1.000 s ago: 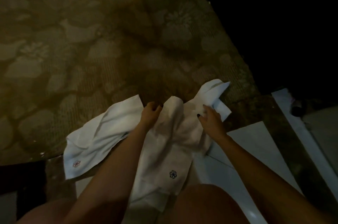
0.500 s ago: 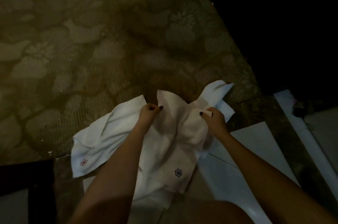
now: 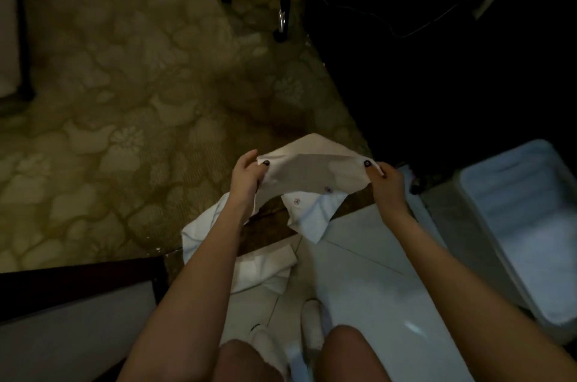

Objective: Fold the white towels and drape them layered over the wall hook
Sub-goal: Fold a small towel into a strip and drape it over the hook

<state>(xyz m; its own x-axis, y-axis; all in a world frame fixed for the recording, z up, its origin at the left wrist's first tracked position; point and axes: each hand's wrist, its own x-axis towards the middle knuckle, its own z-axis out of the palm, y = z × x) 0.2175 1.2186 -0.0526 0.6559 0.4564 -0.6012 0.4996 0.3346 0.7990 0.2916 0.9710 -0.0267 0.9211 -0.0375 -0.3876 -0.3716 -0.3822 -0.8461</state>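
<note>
While it was held aloft, item: white towel, judged soft, limp.
Grip: top corners were pinched by left hand, right hand.

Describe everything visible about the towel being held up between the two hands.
The held towel is white, soft-looking cloth, held up and stretched between the left hand and the right hand, each pinching an upper corner. A small dark emblem sits near its lower edge. Other white cloth lies below it.
</note>
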